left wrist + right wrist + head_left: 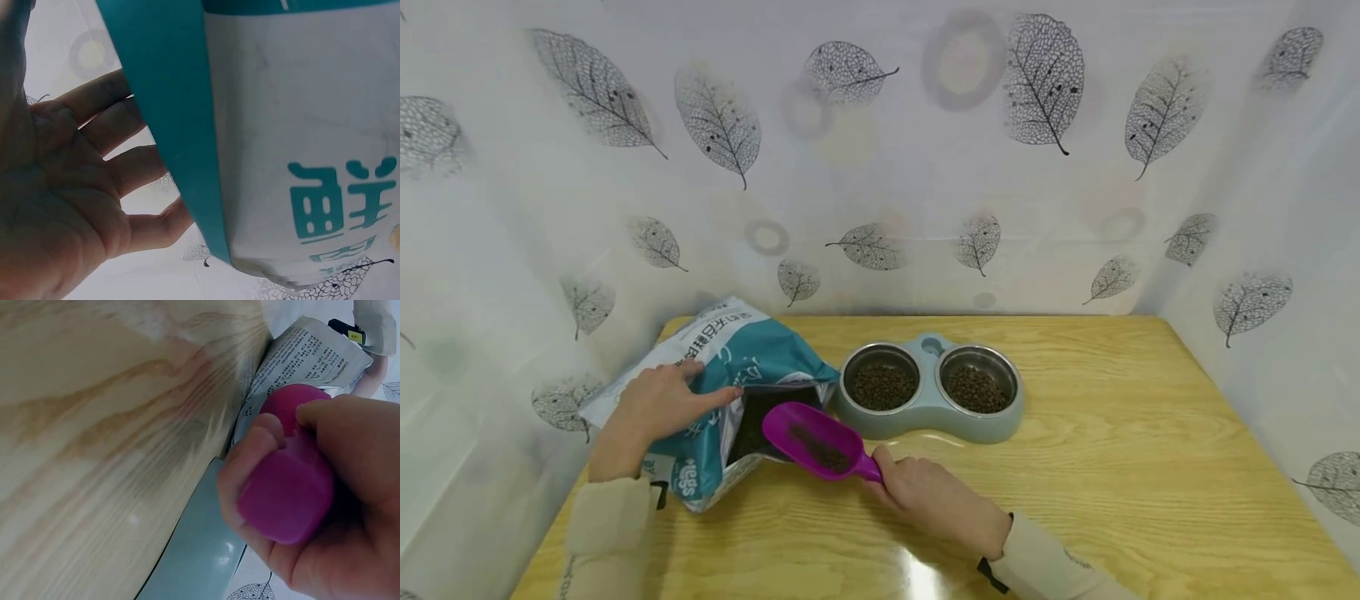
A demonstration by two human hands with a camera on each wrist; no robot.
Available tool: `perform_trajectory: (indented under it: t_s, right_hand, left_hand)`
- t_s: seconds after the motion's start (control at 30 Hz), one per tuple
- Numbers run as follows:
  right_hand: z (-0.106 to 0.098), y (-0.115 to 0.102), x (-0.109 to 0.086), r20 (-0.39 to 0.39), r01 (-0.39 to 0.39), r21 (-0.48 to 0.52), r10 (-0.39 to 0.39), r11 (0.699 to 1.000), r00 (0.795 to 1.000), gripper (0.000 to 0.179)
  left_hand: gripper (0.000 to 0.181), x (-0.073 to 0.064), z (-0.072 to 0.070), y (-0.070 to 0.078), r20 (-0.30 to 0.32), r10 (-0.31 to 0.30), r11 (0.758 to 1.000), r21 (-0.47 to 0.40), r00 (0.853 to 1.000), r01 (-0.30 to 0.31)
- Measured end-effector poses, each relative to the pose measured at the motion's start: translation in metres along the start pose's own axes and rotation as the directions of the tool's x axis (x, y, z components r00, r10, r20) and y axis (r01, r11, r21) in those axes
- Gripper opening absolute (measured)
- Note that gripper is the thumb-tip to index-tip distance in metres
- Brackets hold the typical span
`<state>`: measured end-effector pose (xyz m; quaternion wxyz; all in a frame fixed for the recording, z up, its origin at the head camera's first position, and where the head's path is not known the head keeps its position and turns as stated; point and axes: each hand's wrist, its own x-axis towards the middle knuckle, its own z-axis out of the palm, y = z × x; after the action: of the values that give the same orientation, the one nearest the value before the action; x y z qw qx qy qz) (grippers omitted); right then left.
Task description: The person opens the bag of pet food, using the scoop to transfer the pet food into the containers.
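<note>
Closest to me on the left is my left hand [658, 404], lying flat on top of the teal and white feed bag [730, 354]. Its fingers are straight and spread, pressing the upper flap down rather than curling round it; the left wrist view shows the same open palm [56, 206] against the bag's printed face [300, 125]. Under the fingertips the bag's mouth gapes toward the right, and dark kibble shows inside it.

Just right of that hand, at the bag's mouth, sits the magenta scoop [812, 439] with a small heap of kibble in its bowl. Its handle runs back into my right hand [928, 496], which is wrapped tightly round it; the right wrist view shows thumb and fingers [250, 469] curled over the scoop's blunt handle end [284, 500].

Beyond the right hand, near but not touching, stands the grey-blue double bowl stand [931, 412], both steel bowls holding kibble. All of this rests on the pale wooden table [1150, 433], with a leaf-print curtain [1045, 79] hanging behind and to both sides.
</note>
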<state>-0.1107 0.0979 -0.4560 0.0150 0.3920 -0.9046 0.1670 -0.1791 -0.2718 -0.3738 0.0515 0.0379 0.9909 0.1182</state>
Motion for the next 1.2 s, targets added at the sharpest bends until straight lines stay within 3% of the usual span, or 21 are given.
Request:
perform_trajectory:
  t_s: [0.27,0.63,0.87,1.03,1.2]
  right_hand:
    - [-0.006,0.007,0.001,0.026,-0.008,0.104,0.005,0.995,1.0,0.019]
    - [-0.042,0.025,-0.015,0.024,-0.09,0.313,0.087,0.946,0.996,0.027]
    - [-0.067,0.044,-0.039,-0.046,-0.074,0.309,0.093,0.948,0.995,0.017]
    - [-0.085,0.058,-0.053,-0.063,-0.15,0.27,0.173,0.951,0.983,0.02]
    - [-0.101,0.074,-0.068,-0.089,-0.262,0.225,0.287,0.938,0.954,0.022]
  left_hand:
    - [0.102,0.002,-0.002,0.001,-0.007,0.008,1.0,0.0,1.0,-0.008]
    - [0.103,0.002,-0.002,0.001,0.008,0.0,1.0,0.004,1.0,0.0]
    - [0.105,0.001,-0.001,0.0,0.02,-0.005,1.0,0.002,1.0,0.005]
    - [0.104,0.0,0.0,-0.002,0.015,0.0,1.0,-0.013,1.0,0.0]
    - [0.104,-0.001,0.001,-0.002,0.018,-0.004,1.0,-0.019,1.0,0.005]
